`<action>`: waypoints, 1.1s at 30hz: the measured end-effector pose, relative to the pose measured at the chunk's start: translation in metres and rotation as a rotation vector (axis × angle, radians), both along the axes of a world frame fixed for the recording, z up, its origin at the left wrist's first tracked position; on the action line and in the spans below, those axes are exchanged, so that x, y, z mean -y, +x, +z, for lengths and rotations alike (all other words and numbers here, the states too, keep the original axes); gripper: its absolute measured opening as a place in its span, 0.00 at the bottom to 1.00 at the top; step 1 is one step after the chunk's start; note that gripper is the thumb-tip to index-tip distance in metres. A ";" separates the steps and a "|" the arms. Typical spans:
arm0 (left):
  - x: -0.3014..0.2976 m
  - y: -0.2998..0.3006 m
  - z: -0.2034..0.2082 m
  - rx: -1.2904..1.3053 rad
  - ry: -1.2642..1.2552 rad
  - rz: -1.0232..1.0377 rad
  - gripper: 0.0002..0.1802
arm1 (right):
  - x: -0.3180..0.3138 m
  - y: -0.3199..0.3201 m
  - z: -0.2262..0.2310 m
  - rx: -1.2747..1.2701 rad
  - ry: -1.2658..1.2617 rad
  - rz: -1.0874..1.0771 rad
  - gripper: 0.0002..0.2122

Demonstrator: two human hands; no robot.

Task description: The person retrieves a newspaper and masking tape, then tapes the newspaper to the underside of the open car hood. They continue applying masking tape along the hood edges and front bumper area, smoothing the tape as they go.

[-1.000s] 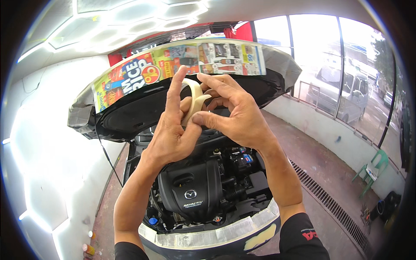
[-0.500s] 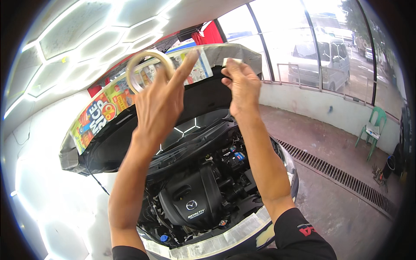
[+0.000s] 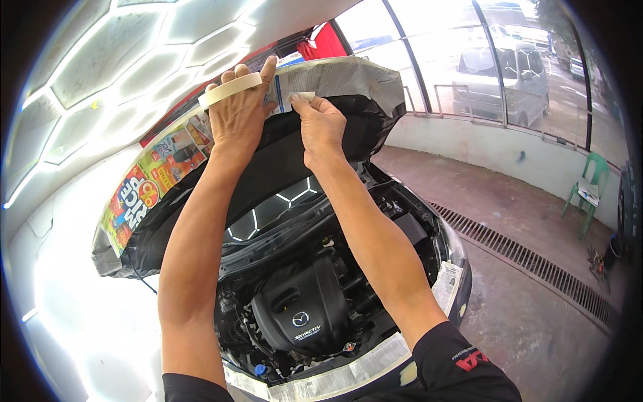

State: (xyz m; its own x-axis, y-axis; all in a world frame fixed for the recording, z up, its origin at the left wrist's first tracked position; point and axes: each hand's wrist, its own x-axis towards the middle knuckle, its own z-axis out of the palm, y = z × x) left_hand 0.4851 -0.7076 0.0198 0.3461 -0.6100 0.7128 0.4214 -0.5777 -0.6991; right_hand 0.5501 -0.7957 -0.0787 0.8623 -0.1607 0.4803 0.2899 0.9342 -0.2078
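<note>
Left hand [image 3: 236, 125]: raised at the edge of the open hood [image 3: 284, 144], back toward the camera, fingers extended and spread. The cream tape roll [image 3: 231, 91] encircles 3 of its fingers, whose tips project above the roll; the index finger points up outside it. The hand is not clenched on the roll.

Right hand [image 3: 323, 126]: just beside the left, closed in a pinch; thumb and index finger grip 1 short tape strip [image 3: 305, 96] at the hood edge. Contact between strip and hood covering cannot be determined.

Hood edge: covered by printed paper [image 3: 171, 155] on the left and grey paper [image 3: 345, 76] on the right.

Below the forearms: black engine cover [image 3: 301, 311]. Newspaper strips [image 3: 341, 372] line the front edge of the car.

Right side: floor grate [image 3: 526, 262] and 1 green chair [image 3: 593, 175] near the wall.
</note>
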 end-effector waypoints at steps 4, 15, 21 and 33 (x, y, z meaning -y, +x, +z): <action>-0.008 0.003 -0.002 0.068 0.053 -0.043 0.55 | -0.017 0.003 0.013 -0.016 0.044 -0.008 0.06; -0.005 0.002 -0.001 0.032 0.025 -0.006 0.50 | -0.031 0.026 0.016 -0.236 -0.410 -0.917 0.11; 0.000 0.002 -0.002 0.027 -0.023 -0.027 0.49 | -0.029 0.035 0.010 -0.242 -0.413 -1.319 0.16; 0.002 -0.009 -0.004 0.025 -0.016 -0.122 0.47 | 0.003 0.072 0.007 -0.063 -0.366 -0.471 0.36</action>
State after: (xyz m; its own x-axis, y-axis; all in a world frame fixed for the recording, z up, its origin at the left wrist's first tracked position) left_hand 0.4759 -0.7096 0.0154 0.2517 -0.6354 0.7300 0.3643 -0.6366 -0.6797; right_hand 0.6224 -0.7991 -0.0717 0.7672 -0.3662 0.5266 0.6318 0.5728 -0.5222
